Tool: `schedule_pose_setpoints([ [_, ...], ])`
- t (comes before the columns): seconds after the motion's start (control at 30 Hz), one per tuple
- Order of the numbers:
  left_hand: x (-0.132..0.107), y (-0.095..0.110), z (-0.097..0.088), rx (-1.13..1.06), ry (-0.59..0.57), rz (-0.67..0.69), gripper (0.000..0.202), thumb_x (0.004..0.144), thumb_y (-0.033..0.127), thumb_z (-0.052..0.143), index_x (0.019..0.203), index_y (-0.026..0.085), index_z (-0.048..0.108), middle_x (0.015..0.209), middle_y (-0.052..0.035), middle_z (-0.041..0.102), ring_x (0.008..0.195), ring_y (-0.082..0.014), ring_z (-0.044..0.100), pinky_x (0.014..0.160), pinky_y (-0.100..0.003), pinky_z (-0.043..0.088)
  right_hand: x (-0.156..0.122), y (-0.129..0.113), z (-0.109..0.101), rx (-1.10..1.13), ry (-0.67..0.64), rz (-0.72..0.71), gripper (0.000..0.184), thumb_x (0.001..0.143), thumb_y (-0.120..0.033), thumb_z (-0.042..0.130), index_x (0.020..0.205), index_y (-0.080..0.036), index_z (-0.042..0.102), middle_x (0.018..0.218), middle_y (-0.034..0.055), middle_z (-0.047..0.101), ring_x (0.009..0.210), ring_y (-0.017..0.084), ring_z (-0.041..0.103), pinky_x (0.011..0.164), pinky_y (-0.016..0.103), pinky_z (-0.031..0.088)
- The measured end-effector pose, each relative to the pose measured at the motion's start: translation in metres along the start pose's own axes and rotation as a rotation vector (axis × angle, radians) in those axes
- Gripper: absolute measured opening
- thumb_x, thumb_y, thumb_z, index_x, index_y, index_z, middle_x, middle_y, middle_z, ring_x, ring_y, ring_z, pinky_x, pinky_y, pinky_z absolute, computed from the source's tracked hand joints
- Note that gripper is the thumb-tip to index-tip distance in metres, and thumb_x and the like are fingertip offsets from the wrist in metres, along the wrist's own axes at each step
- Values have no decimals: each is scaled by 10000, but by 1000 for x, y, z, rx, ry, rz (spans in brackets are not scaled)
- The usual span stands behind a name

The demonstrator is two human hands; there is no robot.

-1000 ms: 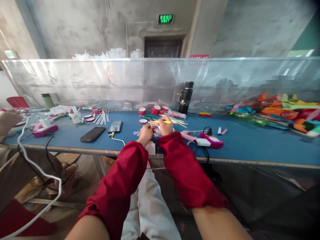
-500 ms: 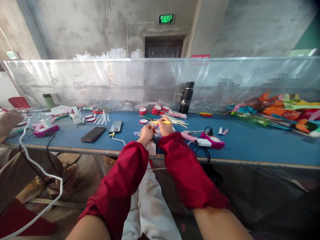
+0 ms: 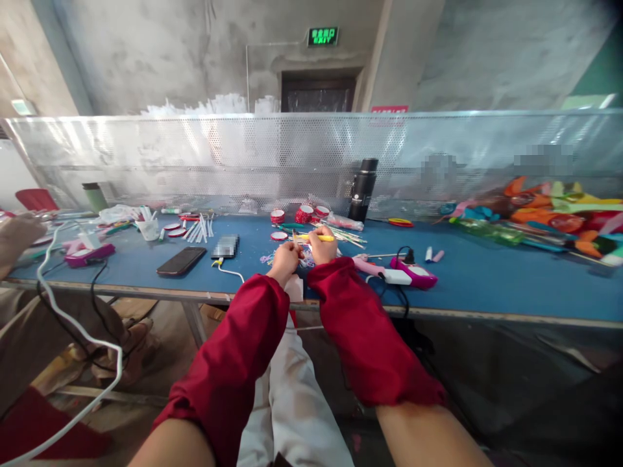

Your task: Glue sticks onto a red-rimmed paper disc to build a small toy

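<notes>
Both of my hands are close together over the blue table (image 3: 487,279), near its front edge. My right hand (image 3: 323,251) is closed around a slim yellow pen-shaped tool (image 3: 327,238), whose tip points left toward my other hand. With fingers pinched, my left hand (image 3: 285,263) holds something small that I cannot make out. Small lilac and white curled pieces (image 3: 267,259) lie beneath and beside the hands. A pale square sheet (image 3: 294,289) sits at the table edge under my left wrist.
Behind my hands are thin sticks (image 3: 348,237), red-rimmed round pieces (image 3: 277,216) and a black thermos (image 3: 363,191). To the left lie a phone (image 3: 182,261) and a cabled device (image 3: 225,247). A purple glue gun (image 3: 421,277) rests rightward. A co-worker's hand (image 3: 19,240) shows far left.
Almost nothing differs. My right hand and the yellow tool have shifted very slightly, while my left hand keeps its pinch in the same place.
</notes>
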State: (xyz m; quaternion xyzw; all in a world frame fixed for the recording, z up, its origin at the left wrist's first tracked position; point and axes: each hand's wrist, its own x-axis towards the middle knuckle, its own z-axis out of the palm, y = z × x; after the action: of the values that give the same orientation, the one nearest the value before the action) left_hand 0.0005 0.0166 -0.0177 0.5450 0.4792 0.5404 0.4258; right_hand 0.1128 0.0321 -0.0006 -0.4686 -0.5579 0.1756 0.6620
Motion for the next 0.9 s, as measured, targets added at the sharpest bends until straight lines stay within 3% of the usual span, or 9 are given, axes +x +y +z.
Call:
schedule_pose_setpoints([
  [0.27, 0, 3, -1, 58, -24, -48, 288, 1006, 360, 658, 1196, 144, 671, 1112, -78, 713, 905, -184, 707, 781, -364, 627, -1, -1, 0, 5, -2, 1, 287, 1009, -387, 666, 1190, -164, 672, 1134, 61, 709, 932, 176, 705, 819, 363, 623],
  [0.63, 0, 2, 0, 36, -16, -48, 348, 1000, 367, 663, 1278, 159, 650, 1243, -105, 688, 1033, -227, 702, 874, -428, 622, -2, -4, 0, 31, 10, -7, 280, 1010, -387, 665, 1178, -164, 674, 1118, 58, 710, 916, 170, 703, 808, 355, 622],
  [0.9, 0, 2, 0, 63, -24, -52, 281, 1008, 359, 657, 1184, 141, 671, 1085, -71, 713, 872, -174, 704, 752, -345, 625, -1, -1, 1, 28, -25, 8, 299, 1008, -386, 667, 1210, -166, 667, 1162, 67, 705, 960, 185, 705, 838, 377, 623],
])
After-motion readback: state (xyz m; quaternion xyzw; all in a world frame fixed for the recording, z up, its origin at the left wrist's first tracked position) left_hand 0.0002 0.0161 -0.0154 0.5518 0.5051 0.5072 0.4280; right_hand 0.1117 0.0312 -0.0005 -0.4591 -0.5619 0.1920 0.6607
